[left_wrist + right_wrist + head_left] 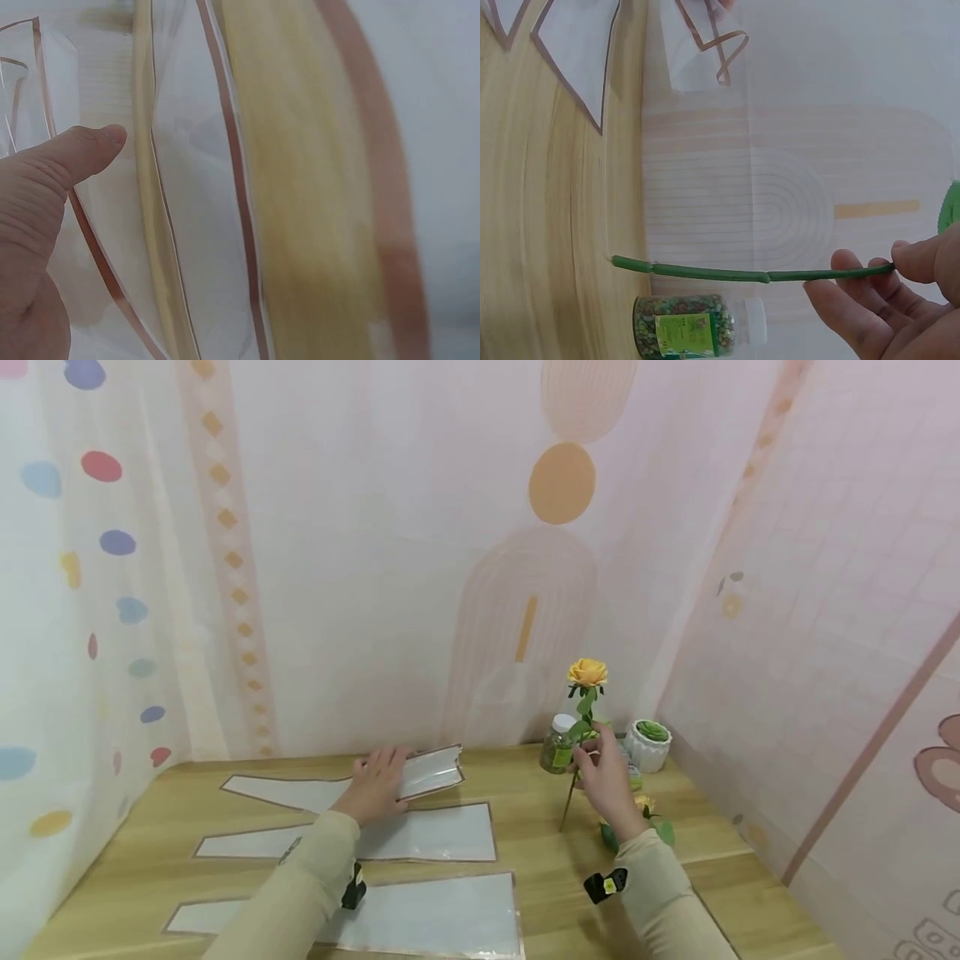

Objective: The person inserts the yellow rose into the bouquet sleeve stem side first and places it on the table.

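My right hand [603, 777] pinches the green stem [705, 272] of a yellow artificial rose [587, 673] between thumb and fingers. The bloom points up, and the stem's lower end slants down toward the table. My left hand [378, 785] grips a white, clear-fronted flower sleeve [433, 772] with a brown border, near its wide end. That end bulges up, its mouth facing right toward the rose. The left thumb [94, 150] lies along the near side in the left wrist view; the other fingers are mostly hidden there.
Two more flower sleeves, a middle one [450, 835] and a near one [442, 910], lie flat on the wooden table [540, 868]. Behind the right hand stand a white-capped jar [686, 326] of coloured pellets and a potted succulent [649, 746]. Another yellow rose [645, 804] lies beneath the right wrist.
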The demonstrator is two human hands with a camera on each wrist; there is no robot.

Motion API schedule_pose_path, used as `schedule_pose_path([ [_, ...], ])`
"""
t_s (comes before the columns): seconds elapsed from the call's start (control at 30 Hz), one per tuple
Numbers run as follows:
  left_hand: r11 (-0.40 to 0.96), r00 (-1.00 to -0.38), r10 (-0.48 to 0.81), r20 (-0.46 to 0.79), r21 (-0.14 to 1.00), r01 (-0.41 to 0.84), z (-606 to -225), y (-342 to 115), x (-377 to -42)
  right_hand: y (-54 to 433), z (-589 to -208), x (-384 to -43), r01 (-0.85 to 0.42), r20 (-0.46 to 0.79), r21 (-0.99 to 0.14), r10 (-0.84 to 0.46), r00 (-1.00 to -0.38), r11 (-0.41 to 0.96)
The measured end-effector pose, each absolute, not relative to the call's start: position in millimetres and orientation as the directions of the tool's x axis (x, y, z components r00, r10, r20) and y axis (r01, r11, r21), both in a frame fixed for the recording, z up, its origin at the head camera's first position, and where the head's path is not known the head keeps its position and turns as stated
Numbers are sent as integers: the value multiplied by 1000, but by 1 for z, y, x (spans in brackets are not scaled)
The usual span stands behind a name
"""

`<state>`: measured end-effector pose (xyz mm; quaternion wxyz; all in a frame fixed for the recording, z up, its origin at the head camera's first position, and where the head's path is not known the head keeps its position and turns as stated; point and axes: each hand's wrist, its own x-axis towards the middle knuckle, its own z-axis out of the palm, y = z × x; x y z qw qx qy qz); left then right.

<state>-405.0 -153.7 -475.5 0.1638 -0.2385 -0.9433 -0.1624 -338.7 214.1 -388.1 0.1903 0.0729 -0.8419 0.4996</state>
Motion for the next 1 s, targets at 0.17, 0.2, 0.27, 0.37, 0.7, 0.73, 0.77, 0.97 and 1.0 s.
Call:
schedule_pose_path([
  [0.17, 837, -828, 400, 392, 211, 505, -479, -157, -403, 208, -391, -343, -339, 424, -812, 83, -902, 475],
  [0.2, 840, -831, 400, 387, 208, 501, -479, -158, -403, 207, -391, -344, -343, 432, -811, 89, -898, 475],
  [0.27, 841, -827, 399, 396, 202, 502, -478, -159, -403, 203, -390, -348, -365, 460, -800, 96, -883, 476],
  [0.37, 837, -821, 394, 412, 208, 506, -476, -160, -404, 197, -388, -355, -415, 523, -765, 99, -847, 492],
  [0.7, 840, -823, 402, 401, 197, 506, -479, -167, -409, 183, -386, -363, -408, 544, -763, 156, -825, 501],
  [0.73, 840, -822, 402, 403, 194, 506, -479, -167, -410, 182, -386, -364, -409, 538, -773, 158, -828, 485],
  [0.77, 838, -822, 402, 404, 198, 508, -479, -166, -410, 182, -385, -364, -411, 531, -784, 159, -833, 466],
  [0.97, 837, -835, 399, 380, 222, 501, -477, -158, -409, 182, -382, -363, -391, 480, -833, 160, -863, 392],
  [1.0, 838, -836, 400, 376, 219, 500, -477, -156, -409, 183, -382, -363, -383, 473, -836, 165, -865, 392],
])
